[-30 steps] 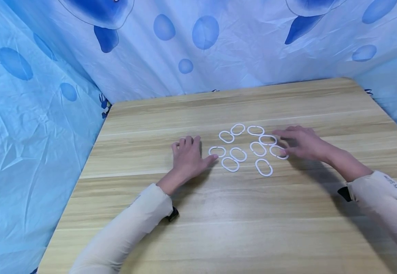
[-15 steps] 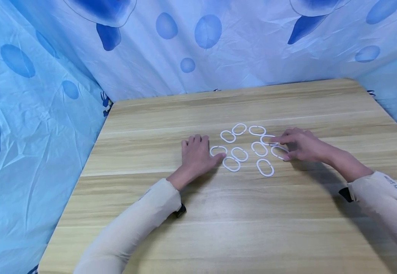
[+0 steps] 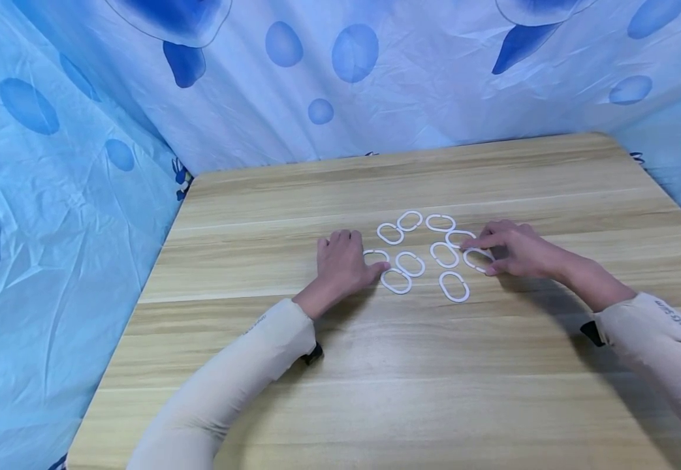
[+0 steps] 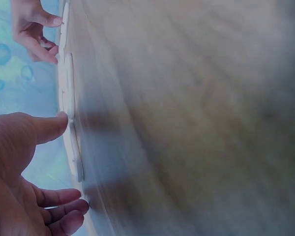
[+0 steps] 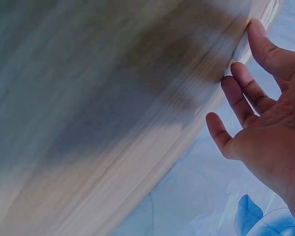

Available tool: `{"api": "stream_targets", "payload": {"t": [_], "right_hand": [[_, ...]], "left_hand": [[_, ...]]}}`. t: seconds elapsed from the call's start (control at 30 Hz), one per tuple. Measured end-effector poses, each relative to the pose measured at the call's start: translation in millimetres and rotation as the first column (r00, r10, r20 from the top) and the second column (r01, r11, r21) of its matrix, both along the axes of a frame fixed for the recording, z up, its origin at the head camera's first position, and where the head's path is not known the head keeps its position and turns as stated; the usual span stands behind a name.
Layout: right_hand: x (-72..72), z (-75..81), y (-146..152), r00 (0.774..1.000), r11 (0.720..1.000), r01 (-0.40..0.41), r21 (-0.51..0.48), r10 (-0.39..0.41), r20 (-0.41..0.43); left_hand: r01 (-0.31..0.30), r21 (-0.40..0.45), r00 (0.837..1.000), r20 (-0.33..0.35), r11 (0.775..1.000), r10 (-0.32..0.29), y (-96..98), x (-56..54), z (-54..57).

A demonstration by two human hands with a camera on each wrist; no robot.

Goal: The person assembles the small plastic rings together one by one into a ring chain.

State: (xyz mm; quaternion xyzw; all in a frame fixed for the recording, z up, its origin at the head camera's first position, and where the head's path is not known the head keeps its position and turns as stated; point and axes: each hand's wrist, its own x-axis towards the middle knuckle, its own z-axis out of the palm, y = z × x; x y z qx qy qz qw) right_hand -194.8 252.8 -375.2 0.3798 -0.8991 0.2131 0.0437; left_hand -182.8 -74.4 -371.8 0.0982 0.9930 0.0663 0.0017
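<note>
Several white oval curtain rings, each with a small gap, lie flat in a loose cluster on the wooden table [image 3: 340, 398]. My left hand [image 3: 342, 264] is at the cluster's left side, its thumb over the leftmost ring [image 3: 377, 250] and its other fingers beyond it. In the left wrist view that hand [image 4: 10, 152] has thumb and fingers spread at either end of a ring [image 4: 76, 155]. On the right side my right hand [image 3: 519, 251] touches the rightmost ring [image 3: 465, 258], index finger and thumb apart. Its fingers [image 5: 241, 101] look loosely bent in the right wrist view.
Blue curtains [image 3: 328, 85] printed with bubbles and sea animals hang behind the table and along its sides. Another ring [image 3: 456, 301] lies nearest the front of the cluster. Each forearm wears a beige sleeve [image 3: 240, 378], with a black strap piece [image 3: 313, 354] at the wrist.
My left hand has moved right, its thumb coming over the leftmost ring. My right hand's fingers have come down onto the rightmost ring. The rings keep nearly the same layout.
</note>
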Motion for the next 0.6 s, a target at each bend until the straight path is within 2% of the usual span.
{"api": "stream_targets", "payload": {"t": [0.17, 0.37, 0.6], "right_hand": [[-0.5, -0.4, 0, 1.0, 1.0, -0.002, 0.006, 0.002, -0.01], [-0.8, -1.1, -1, 1.0, 1.0, -0.001, 0.0, 0.001, -0.015], [1.0, 0.3, -2, 1.0, 1.0, 0.025, 0.014, -0.026, 0.017]], "left_hand": [[0.002, 0.016, 1.0, 0.016, 1.0, -0.002, -0.5, -1.3, 2.4], [0.002, 0.081, 1.0, 0.012, 0.997, -0.003, -5.5, -1.8, 3.6], [0.017, 0.132, 1.0, 0.004, 0.991, -0.018, -9.8, -2.9, 2.0]]}}
